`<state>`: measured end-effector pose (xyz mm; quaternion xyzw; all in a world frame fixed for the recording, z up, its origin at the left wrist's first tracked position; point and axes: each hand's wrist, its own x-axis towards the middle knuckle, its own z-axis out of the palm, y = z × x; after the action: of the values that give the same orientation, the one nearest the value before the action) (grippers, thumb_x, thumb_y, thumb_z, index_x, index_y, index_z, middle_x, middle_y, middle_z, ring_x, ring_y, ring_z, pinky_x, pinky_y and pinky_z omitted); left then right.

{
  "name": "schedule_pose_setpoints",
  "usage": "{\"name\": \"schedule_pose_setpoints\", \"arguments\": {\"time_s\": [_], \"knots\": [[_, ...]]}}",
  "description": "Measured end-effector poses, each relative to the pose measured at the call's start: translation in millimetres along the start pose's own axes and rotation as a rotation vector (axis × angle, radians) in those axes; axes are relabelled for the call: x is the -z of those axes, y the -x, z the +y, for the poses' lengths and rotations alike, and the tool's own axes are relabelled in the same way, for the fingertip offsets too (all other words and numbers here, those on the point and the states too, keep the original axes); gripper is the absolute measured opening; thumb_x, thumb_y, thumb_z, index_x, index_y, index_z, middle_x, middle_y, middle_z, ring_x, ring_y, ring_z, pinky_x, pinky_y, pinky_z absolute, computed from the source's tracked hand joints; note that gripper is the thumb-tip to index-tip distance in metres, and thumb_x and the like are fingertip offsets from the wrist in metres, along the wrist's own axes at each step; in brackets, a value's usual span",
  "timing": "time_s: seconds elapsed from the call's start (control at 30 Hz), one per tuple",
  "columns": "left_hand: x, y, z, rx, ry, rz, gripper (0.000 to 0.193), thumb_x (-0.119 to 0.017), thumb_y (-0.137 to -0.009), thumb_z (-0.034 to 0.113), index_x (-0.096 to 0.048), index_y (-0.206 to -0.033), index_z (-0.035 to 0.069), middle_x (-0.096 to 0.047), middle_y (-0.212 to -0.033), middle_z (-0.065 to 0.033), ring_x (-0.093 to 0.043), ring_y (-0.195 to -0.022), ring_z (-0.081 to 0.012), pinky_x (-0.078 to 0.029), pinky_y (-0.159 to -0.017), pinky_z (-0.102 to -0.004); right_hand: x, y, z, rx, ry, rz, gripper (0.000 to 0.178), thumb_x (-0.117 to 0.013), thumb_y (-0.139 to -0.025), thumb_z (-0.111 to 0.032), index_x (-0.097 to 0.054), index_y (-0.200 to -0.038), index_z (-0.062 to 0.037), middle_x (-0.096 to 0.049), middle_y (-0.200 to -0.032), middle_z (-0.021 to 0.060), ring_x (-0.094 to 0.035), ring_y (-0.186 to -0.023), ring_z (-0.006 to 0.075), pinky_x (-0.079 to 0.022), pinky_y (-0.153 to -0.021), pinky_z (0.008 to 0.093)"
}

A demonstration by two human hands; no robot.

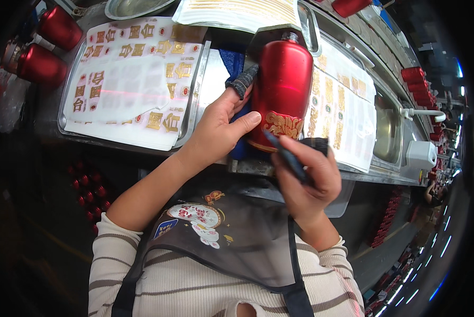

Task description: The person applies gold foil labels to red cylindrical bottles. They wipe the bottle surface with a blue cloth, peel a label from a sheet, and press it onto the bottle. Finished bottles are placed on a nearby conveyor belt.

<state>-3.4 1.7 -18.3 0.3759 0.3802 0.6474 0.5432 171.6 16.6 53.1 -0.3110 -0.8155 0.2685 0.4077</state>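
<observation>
L hand [221, 122] holds red btl [283, 79] (gold motif [282, 124]), R hand [318, 177] w/ tool [292, 160].

This is a factory workshop, by the massed red bottles [389, 219], gold decal sheets [163, 47] and steel sink [388, 134].

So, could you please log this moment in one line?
left grip: touching red bottle | right grip: holding dark tool near gold decoration

Gold characters [155, 121] on white sheets [115, 136] — printed lettering [194, 212] on apron [253, 238]
</observation>
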Motion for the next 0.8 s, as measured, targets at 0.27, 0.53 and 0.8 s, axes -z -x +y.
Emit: {"name": "schedule_pose_setpoints", "arguments": {"time_s": [0.27,0.53,0.8], "knots": [[0,-6,-2,0.054,0.196,-0.054,0.056,-0.050,-0.101,0.004,-0.028,-0.152,-0.004,-0.041,-0.153,-0.0143,-0.039,-0.140,-0.0168,-0.031,-0.116,-0.0321,-12,-1,8,0.423,0.239,-0.271,0.047,-0.074,-0.058,-0.004,-0.075,-0.104,-0.0109,-0.050,-0.081,0.0041,-0.054,-0.078,0.0261,-0.045,-0.068,0.0381],[-9,9,-23,-0.179,-0.438,0.123,0.058,-0.073,-0.089,0.027,-0.051,-0.133,-0.003,-0.058,-0.121,-0.0201,-0.056,-0.112,-0.0344,-0.043,-0.100,-0.0397,32,-11,2,-0.028,0.057,-0.189,0.037,-0.077,-0.069,0.006,-0.074,-0.105,-0.0045,-0.067,-0.085,0.0078,-0.061,-0.074,0.0185,-0.049,-0.067,0.0286],[-4,12,-19,-0.075,-0.119,0.062,0.072,-0.064,-0.095,0.010,-0.025,-0.154,-0.002,-0.037,-0.154,-0.0159,-0.039,-0.140,-0.0207,-0.028,-0.116,-0.0342,16,-82,29,0.106,0.218,-0.119,0.022,-0.074,-0.075,-0.001,-0.067,-0.096,-0.0031,-0.062,-0.079,0.0108,-0.061,-0.071,0.0222,-0.048,-0.066,0.0306]]}}
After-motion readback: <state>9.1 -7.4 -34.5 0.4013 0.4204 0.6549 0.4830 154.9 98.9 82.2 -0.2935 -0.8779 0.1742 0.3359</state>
